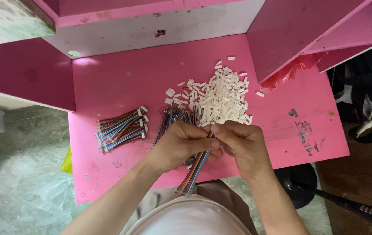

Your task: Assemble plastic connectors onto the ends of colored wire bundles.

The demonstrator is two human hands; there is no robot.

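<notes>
Both my hands meet over the front middle of a pink table [107,82]. My left hand [180,143] and my right hand [241,146] pinch the top end of a flat multicoloured ribbon cable [194,172], which hangs down toward my lap. Just behind my hands lies a loose bundle of similar cables [175,116]. Beyond it, a heap of small white plastic connectors [218,95] is spread out. A stack of cables with white connectors on their ends [120,128] lies to the left.
Pink shelf panels rise at the back left [25,72] and back right [294,30]. A crumpled red plastic bag [292,69] sits under the right panel. A black stool base [299,182] stands on the floor at the right.
</notes>
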